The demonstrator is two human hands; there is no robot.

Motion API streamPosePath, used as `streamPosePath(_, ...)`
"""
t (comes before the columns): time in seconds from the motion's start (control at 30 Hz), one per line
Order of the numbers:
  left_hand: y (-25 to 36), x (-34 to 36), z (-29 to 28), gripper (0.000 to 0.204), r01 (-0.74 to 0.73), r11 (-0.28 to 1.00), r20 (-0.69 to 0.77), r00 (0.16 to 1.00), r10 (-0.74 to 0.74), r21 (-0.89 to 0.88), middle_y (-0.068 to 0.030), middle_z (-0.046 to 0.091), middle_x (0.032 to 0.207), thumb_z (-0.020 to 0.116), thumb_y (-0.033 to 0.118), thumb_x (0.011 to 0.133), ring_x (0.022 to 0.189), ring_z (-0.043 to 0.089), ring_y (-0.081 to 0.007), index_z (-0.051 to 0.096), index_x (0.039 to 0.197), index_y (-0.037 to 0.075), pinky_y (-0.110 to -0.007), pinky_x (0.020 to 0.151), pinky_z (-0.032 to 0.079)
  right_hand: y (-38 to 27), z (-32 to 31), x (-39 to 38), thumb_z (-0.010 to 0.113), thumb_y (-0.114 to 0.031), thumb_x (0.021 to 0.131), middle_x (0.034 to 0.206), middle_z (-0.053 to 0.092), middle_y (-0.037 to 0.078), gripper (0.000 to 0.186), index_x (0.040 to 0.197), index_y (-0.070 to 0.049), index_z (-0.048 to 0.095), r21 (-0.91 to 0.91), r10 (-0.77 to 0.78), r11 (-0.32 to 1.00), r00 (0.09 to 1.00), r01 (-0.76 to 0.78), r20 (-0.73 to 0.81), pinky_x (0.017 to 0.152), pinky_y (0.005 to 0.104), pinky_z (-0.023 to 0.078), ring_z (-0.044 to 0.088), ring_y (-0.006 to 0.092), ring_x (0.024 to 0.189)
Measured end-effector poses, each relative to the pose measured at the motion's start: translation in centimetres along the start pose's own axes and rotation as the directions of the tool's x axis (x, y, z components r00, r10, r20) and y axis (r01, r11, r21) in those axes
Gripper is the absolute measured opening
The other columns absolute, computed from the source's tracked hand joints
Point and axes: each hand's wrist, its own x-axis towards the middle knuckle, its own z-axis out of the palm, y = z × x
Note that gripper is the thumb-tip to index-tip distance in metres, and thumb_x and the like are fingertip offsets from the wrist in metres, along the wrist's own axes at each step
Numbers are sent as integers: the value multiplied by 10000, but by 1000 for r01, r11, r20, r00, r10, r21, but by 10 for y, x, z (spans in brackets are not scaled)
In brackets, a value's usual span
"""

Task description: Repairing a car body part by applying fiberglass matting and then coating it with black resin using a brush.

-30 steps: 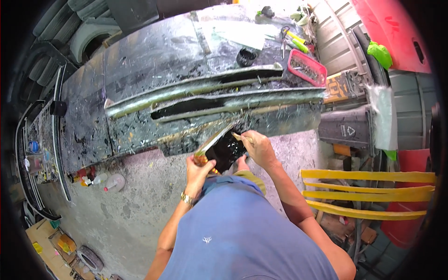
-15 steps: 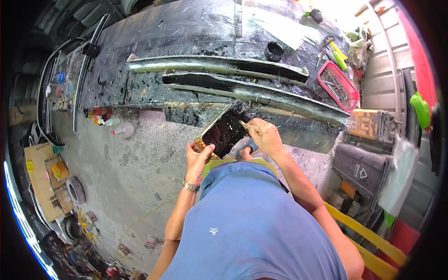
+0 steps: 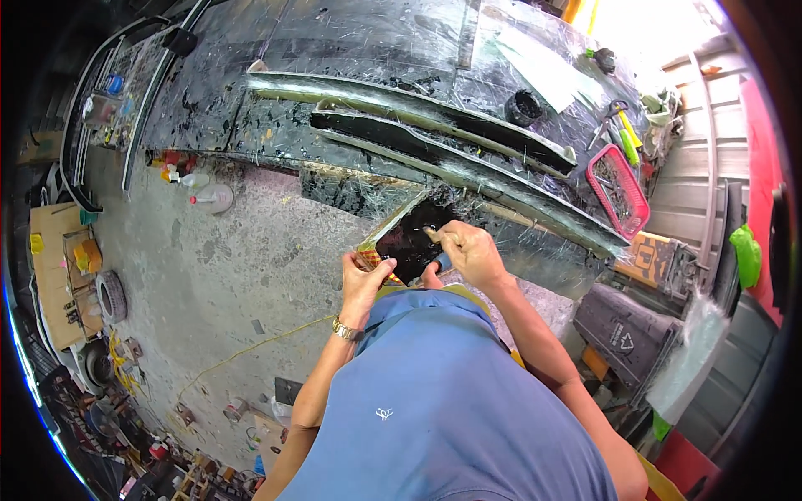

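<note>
My left hand point(image 3: 361, 282) grips the near left corner of a black-coated piece point(image 3: 403, 247) with a raised pale rim and red-and-yellow patterned edging. The thumb lies on the rim and the fingers go underneath. My right hand point(image 3: 470, 253) is closed round a short, light wooden-looking handle point(image 3: 431, 235) whose tip points into the glossy black surface; what is on its end cannot be made out. The far end of the piece lies against the workbench edge, among loose pale fibres.
Two long black trim strips point(image 3: 468, 174) with frayed fibre edges lie across the workbench point(image 3: 334, 50). Behind them stand a black cup point(image 3: 523, 108) and a pink basket point(image 3: 619, 193) of small tools. A dark bin point(image 3: 622, 334) stands at the right; plastic jugs point(image 3: 215, 199) sit on the floor at the left.
The whole view has turned a little, so the bench slants more. Both hands keep their hold; the right hand with the handle has shifted slightly nearer the left hand.
</note>
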Motion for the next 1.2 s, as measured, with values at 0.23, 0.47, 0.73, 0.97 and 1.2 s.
streamPosePath(0.23, 3, 9, -9, 600, 41, 999, 34, 999, -41, -14, -62, 530, 919, 825, 266, 682, 792, 529, -121, 430, 1046, -1, -266, 695, 474, 0, -2, 25, 562, -120, 902, 807, 622, 160, 154, 907, 21, 625, -60, -110, 993, 992, 106, -64, 644, 349, 484, 608, 312, 704)
streamPosePath(0.47, -6, 8, -15, 554, 82, 997, 49, 995, -82, -1, -47, 509, 973, 783, 263, 715, 849, 559, -140, 427, 1095, 71, -327, 666, 520, 29, -3, -2, 552, -84, 915, 721, 622, 97, 122, 915, 3, 638, 198, 89, 978, 993, -73, -78, 544, 288, 449, 578, 153, 610)
streamPosePath(0.73, 10, 4, -13, 534, 157, 987, 52, 986, -156, -17, -43, 505, 985, 761, 266, 731, 924, 545, -150, 432, 1104, 73, -356, 710, 537, 34, -73, -11, 559, -72, 929, 723, 600, 30, 136, 1013, 7, 631, 687, 352, 718, 910, -112, -220, 514, 178, 393, 480, 31, 567)
streamPosePath(0.97, 16, -2, -16, 498, 143, 990, 38, 989, -143, -10, -38, 504, 974, 755, 239, 738, 903, 541, -145, 423, 1076, 86, -368, 720, 532, 44, -56, 33, 648, -35, 851, 851, 575, 54, 160, 1009, -6, 641, 154, 43, 988, 930, 15, -365, 563, 237, 412, 521, 96, 693)
streamPosePath(1.2, 13, -1, -20, 484, 114, 993, 64, 991, -115, 16, -22, 496, 945, 752, 226, 743, 872, 539, -131, 422, 1070, 93, -360, 722, 521, 64, -55, -4, 634, 26, 839, 788, 568, 37, 148, 984, 6, 649, 124, 120, 991, 745, -50, -656, 545, 222, 388, 483, 77, 634)
